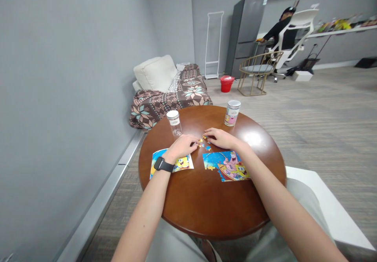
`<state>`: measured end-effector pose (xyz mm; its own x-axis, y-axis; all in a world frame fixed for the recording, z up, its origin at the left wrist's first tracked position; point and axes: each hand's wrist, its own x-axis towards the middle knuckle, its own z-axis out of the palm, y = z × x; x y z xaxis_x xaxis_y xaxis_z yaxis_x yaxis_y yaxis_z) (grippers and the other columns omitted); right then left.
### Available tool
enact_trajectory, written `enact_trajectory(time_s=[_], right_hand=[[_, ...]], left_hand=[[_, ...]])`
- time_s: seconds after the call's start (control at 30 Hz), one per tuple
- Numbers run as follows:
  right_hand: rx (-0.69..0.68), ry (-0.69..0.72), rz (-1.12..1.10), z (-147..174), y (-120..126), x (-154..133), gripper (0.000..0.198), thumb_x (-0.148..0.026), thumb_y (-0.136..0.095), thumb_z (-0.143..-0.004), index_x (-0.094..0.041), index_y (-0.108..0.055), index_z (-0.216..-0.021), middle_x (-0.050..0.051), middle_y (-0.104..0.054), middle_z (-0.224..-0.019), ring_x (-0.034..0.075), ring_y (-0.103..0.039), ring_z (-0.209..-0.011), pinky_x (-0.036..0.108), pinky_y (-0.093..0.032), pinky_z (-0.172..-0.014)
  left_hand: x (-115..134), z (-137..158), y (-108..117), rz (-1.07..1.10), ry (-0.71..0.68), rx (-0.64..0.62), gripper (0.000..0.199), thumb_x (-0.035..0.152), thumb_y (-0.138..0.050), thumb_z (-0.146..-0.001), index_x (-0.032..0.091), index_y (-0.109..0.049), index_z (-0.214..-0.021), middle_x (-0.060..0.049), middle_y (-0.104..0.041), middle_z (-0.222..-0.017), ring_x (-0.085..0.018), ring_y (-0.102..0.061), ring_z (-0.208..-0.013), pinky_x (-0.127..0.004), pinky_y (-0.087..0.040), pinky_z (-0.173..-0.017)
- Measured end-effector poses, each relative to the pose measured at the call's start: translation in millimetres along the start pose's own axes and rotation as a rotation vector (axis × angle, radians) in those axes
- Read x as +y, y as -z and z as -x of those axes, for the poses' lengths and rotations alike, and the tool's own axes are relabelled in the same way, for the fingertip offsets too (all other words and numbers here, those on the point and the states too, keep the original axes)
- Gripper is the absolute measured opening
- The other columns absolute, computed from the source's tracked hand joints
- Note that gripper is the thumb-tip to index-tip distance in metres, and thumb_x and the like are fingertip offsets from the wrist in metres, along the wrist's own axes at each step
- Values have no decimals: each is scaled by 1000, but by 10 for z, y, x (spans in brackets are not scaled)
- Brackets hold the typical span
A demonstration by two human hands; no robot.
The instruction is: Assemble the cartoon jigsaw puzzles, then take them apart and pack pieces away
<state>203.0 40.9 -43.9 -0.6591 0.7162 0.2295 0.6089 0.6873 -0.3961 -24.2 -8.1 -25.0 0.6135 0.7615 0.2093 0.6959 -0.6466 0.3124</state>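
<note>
- Your left fingers [197, 142] are hovering at or touching the loose pieces [208, 148]; you can't tell whether they're pinching one.
- Your right fingers [207, 131] are spreading apart over the same pile, mid-worktop [200, 207].
- Your right forearm is crossing the edge of the part-built puzzle [228, 165], so lowering it could be risking split joins.
- Your left wrist is lying over the picture sheet [183, 163]; a drag might be shifting it.
- The clear jar [176, 129] is wearing its lid, showing no pieces inside.
- The printed jar [231, 116] is standing lidded, hiding its contents.
</note>
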Motion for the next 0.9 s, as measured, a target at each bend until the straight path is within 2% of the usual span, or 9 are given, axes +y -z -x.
enact_trajectory(time_s=[0.13,0.4,0.9], right_hand=[[-7,14,-8,3,-5,16,31,-17,-54,-89,-19,-73,-114,12,-67,-125,24,-65,-115,40,-48,-105],[-3,-13,-23,14,-14,61,30,-17,-54,-90,-24,-77,-108,11,-65,-126,24,-65,-113,39,-48,-105],[-38,-20,35,9,23,24,32,-19,-53,-91,-24,-76,-112,11,-64,-130,24,-64,-116,38,-47,-106]], left_hand=[[-7,-3,-5,8,-21,-16,26,21,-49,-92,21,-75,-97,-3,-74,-112,-19,-67,-105,-29,-47,-97],[16,18,24,-39,44,-26,28,21,-48,-91,21,-75,-99,-5,-71,-121,-22,-65,-111,-34,-47,-100],[68,10,31,67,34,-43,26,23,-51,-90,21,-73,-104,-4,-73,-117,-19,-67,-108,-29,-48,-99]])
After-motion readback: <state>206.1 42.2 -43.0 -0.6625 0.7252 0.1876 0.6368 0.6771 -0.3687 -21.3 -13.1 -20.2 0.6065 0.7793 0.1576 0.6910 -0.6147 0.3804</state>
